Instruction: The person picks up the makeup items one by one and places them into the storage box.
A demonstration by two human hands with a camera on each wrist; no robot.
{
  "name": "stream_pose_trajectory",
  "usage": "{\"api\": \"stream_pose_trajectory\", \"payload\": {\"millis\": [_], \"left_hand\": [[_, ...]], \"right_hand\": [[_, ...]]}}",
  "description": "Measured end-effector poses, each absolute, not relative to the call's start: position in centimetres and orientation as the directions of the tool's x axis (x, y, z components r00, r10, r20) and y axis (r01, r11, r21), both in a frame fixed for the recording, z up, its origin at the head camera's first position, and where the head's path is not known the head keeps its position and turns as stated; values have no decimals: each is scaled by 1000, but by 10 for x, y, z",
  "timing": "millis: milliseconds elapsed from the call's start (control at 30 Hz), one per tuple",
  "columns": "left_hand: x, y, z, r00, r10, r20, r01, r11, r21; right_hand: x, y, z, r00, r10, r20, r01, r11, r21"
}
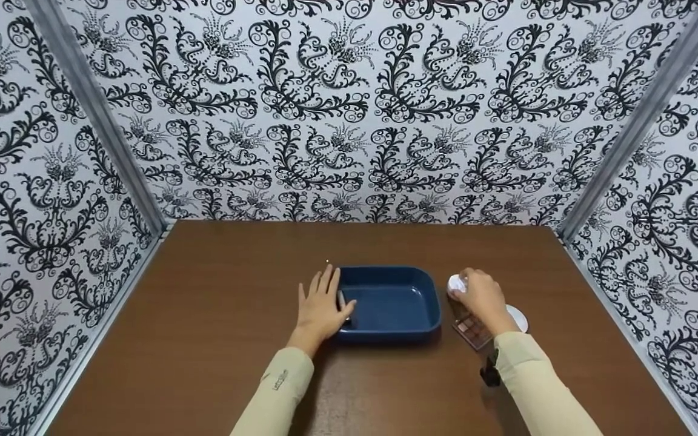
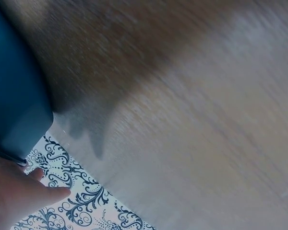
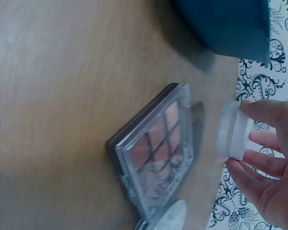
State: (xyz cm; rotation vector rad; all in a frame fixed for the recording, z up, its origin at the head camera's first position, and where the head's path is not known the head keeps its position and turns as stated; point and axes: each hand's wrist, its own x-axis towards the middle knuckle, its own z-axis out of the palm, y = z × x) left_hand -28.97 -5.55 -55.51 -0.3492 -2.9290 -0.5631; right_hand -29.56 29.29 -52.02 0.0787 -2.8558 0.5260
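Observation:
A dark blue rectangular tray (image 1: 391, 334) stands on the table. My left hand (image 1: 320, 309) lies over its left rim with straight, spread fingers, the thumb reaching inside. Partly hidden by that hand, a slim silver-and-dark item (image 1: 342, 300) is inside the tray at its left side. To the right of the tray, my right hand (image 1: 482, 297) grips a small round white jar (image 3: 233, 129) between thumb and fingertips, just above the table. Below this hand lies an eyeshadow palette (image 3: 156, 151) with a clear lid and several brown and pinkish pans.
A round white item (image 1: 517, 319) lies beside the palette, partly covered by my right forearm. The brown wooden table (image 1: 228, 290) is bounded by patterned panels (image 1: 349, 121) at the back and both sides, with grey posts at the corners.

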Motion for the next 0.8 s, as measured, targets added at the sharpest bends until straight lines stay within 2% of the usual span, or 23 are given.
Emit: {"api": "stream_pose_trajectory", "payload": {"millis": [267,800], "left_hand": [[-288,-55,-554,-961,200,192,258,898,356],[-291,-55,-555,-965,205,162,247,916,316]], "right_hand": [[-297,288,-508,-956,-25,291,-138,918,-371],[-298,275,-483,-959,-46,281,-158,908,-388]]}}
